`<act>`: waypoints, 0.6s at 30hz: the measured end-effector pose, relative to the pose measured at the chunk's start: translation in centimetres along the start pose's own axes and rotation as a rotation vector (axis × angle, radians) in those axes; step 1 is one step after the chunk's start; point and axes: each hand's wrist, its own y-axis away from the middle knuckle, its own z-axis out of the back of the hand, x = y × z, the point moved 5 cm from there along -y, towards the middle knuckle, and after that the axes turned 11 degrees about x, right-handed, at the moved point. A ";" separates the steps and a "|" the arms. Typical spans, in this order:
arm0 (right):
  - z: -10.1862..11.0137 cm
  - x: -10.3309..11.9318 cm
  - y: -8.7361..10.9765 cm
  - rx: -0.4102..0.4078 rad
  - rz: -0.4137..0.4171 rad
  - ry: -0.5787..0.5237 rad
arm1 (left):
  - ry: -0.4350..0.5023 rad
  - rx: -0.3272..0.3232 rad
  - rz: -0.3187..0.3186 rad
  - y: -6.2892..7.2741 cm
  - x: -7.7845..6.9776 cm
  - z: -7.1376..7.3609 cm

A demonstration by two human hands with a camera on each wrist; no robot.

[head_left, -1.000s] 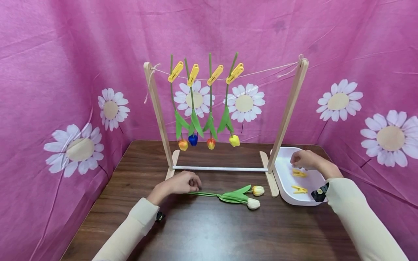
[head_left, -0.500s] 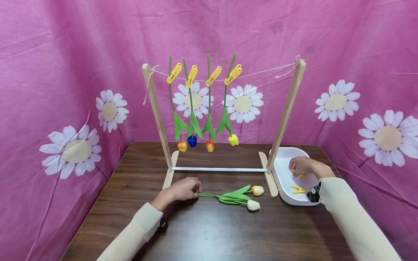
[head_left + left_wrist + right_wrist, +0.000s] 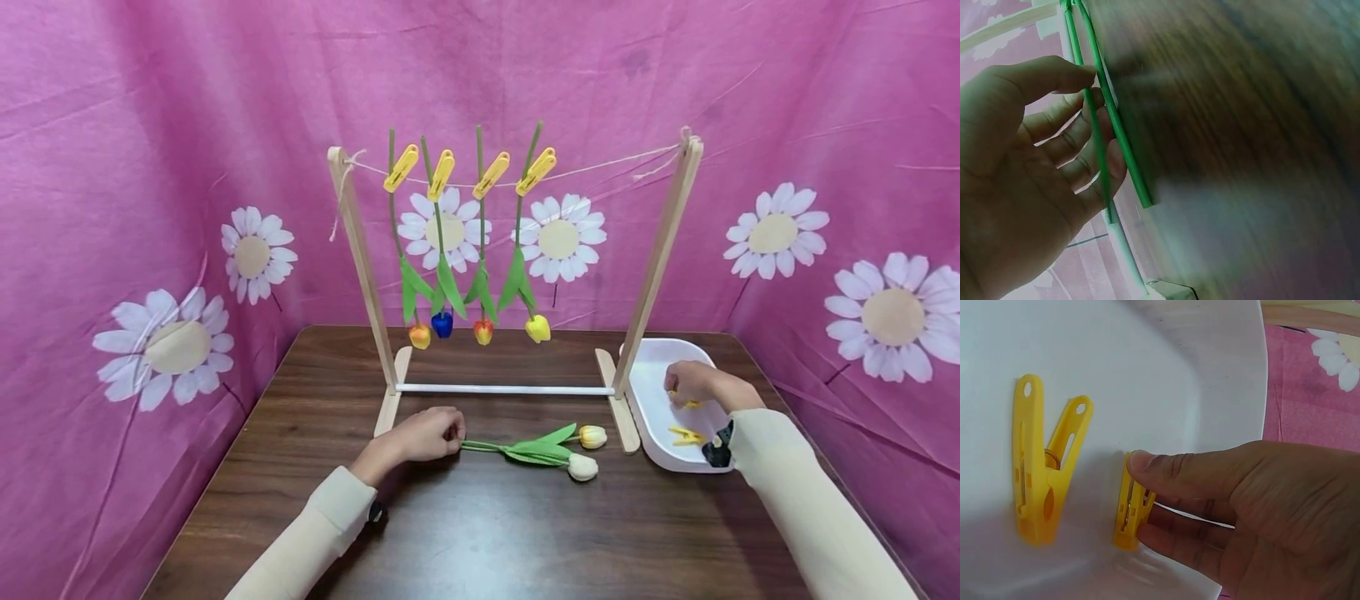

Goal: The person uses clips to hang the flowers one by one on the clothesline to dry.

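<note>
In the head view two artificial tulips lie on the table, one yellow-and-white tulip (image 3: 592, 437) and one white tulip (image 3: 582, 467), with green leaves. My left hand (image 3: 427, 433) is at their stem ends. In the left wrist view its thumb and forefinger pinch a green stem (image 3: 1099, 140), with the second stem (image 3: 1124, 140) close alongside; which tulip it belongs to I cannot tell. My right hand (image 3: 693, 383) reaches into the white tray (image 3: 651, 354). Its thumb and fingers pinch a yellow clothespin (image 3: 1125, 515). Another yellow clothespin (image 3: 1032, 462) lies beside it in the tray.
A wooden stand with a left post (image 3: 363, 267) and right post (image 3: 660, 267) holds a string (image 3: 600, 167). Several tulips hang upside down from it by yellow clothespins (image 3: 491, 176). A white rod (image 3: 502, 389) joins the posts low down. Pink curtain surrounds the table (image 3: 480, 533).
My left hand has moved slightly right and down, and now pinches a stem. My right hand has lowered in the tray onto the farther clothespin. The yellow hanging tulip sways slightly.
</note>
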 end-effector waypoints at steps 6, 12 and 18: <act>-0.1 -0.2 0.0 0.002 -0.018 -0.012 | 0.012 -0.022 -0.015 0.3 -0.1 0.4; -0.1 0.1 0.2 -0.022 -0.006 0.008 | 0.089 -0.024 -0.051 0.4 0.0 0.8; 0.0 0.3 0.2 -0.023 0.012 0.013 | 0.065 -0.053 -0.026 0.7 0.0 1.8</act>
